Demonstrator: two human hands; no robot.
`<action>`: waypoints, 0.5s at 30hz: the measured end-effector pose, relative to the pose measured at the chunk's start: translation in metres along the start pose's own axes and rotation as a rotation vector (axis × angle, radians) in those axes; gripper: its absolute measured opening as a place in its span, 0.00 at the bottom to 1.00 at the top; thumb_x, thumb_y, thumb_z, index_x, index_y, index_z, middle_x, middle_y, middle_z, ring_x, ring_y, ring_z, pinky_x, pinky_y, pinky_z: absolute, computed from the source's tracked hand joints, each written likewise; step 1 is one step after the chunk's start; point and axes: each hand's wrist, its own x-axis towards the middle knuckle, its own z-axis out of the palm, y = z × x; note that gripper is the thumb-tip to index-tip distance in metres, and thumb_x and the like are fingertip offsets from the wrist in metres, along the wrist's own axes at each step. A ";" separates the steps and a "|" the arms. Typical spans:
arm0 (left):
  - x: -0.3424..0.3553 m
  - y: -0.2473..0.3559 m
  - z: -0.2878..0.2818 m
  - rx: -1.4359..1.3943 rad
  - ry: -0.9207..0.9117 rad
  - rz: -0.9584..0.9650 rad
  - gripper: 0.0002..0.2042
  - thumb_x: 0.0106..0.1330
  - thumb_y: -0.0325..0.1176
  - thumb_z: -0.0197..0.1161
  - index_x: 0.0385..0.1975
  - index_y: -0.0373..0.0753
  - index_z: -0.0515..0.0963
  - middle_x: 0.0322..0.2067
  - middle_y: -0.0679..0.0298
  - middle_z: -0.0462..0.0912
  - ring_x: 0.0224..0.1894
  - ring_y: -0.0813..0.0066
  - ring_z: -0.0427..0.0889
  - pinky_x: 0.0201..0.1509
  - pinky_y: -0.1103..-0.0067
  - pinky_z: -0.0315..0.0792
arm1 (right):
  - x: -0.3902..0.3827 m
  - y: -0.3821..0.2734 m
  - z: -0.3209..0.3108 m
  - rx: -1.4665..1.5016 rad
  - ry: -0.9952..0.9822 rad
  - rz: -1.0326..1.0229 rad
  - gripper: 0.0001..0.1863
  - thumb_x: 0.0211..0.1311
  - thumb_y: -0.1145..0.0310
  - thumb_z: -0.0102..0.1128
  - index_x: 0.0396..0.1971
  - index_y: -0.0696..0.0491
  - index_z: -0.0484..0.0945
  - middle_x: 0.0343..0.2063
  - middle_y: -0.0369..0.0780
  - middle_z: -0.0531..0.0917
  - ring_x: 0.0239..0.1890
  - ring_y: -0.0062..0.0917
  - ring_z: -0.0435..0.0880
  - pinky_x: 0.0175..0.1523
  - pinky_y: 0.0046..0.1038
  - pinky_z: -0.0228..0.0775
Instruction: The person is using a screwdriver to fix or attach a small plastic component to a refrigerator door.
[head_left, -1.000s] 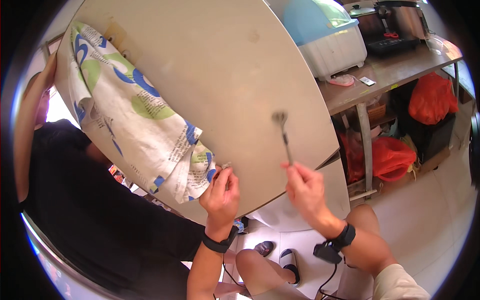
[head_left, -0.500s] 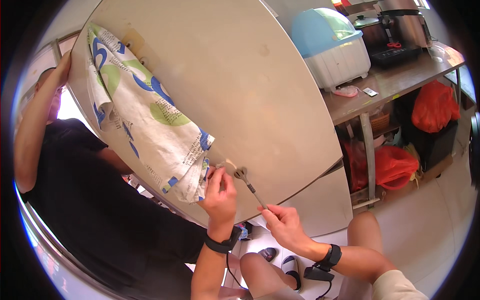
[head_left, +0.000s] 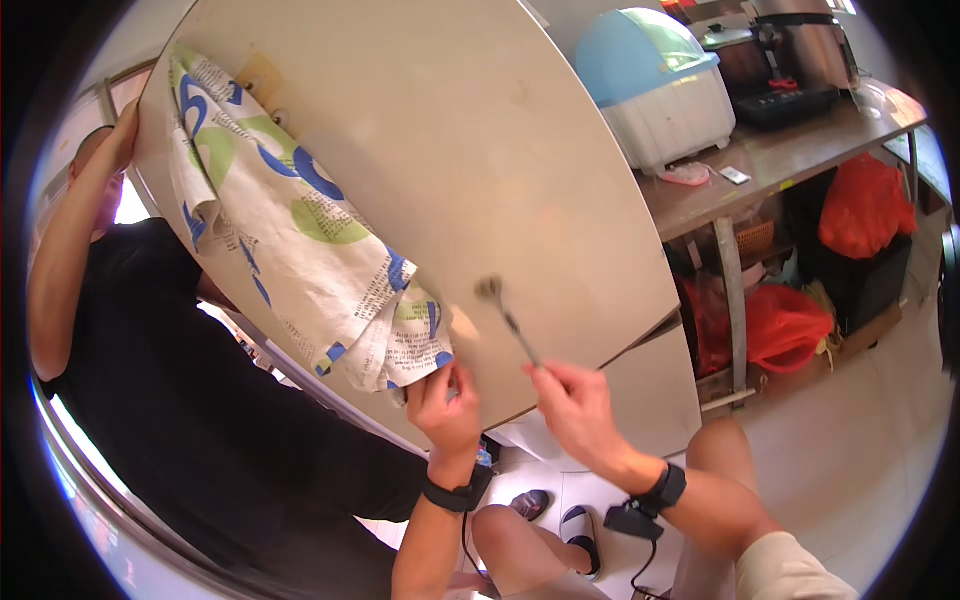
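A white cloth (head_left: 280, 240) with blue and green print hangs down a large beige panel (head_left: 440, 150). My left hand (head_left: 447, 408) is closed at the cloth's lower right corner, pinching its edge between thumb and fingers. In my right hand (head_left: 582, 408) is the handle of a slim grey wrench (head_left: 518, 330), its forked head pointing up and left. Motion blurs the wrench head, which appears in front of the panel, to the right of the cloth; I cannot tell whether it touches the panel.
Someone in a black shirt (head_left: 200, 430) stands at left, a hand on the panel's edge. At right, a brown table (head_left: 800, 165) carries a blue-and-white lidded box (head_left: 655, 95) and cookware; red bags (head_left: 790, 325) sit beneath. Knees and shoes (head_left: 580, 535) show below.
My left hand has moved slightly down and right, drawing the cloth's lower corner out with it. My right hand has risen, lifting the wrench head up the panel.
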 end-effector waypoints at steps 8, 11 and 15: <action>-0.014 -0.004 0.010 -0.087 -0.010 0.100 0.08 0.54 0.14 0.67 0.31 0.32 0.84 0.31 0.58 0.81 0.24 0.70 0.79 0.26 0.78 0.74 | -0.011 0.033 -0.038 -0.018 0.072 -0.007 0.13 0.75 0.69 0.52 0.46 0.61 0.81 0.15 0.24 0.65 0.15 0.08 0.59 0.18 0.18 0.47; -0.015 0.003 0.011 -0.083 -0.044 -0.026 0.09 0.51 0.13 0.66 0.31 0.31 0.85 0.36 0.51 0.82 0.33 0.58 0.84 0.32 0.72 0.78 | -0.001 0.021 -0.046 -0.097 0.091 -0.093 0.13 0.75 0.66 0.52 0.45 0.59 0.81 0.15 0.24 0.64 0.14 0.08 0.60 0.17 0.18 0.47; -0.003 0.006 0.012 -0.059 -0.007 0.082 0.07 0.55 0.14 0.66 0.31 0.31 0.84 0.31 0.56 0.81 0.24 0.70 0.80 0.23 0.78 0.72 | 0.036 -0.035 -0.036 0.132 0.141 -0.104 0.14 0.73 0.64 0.55 0.41 0.59 0.84 0.15 0.27 0.68 0.17 0.10 0.62 0.21 0.20 0.52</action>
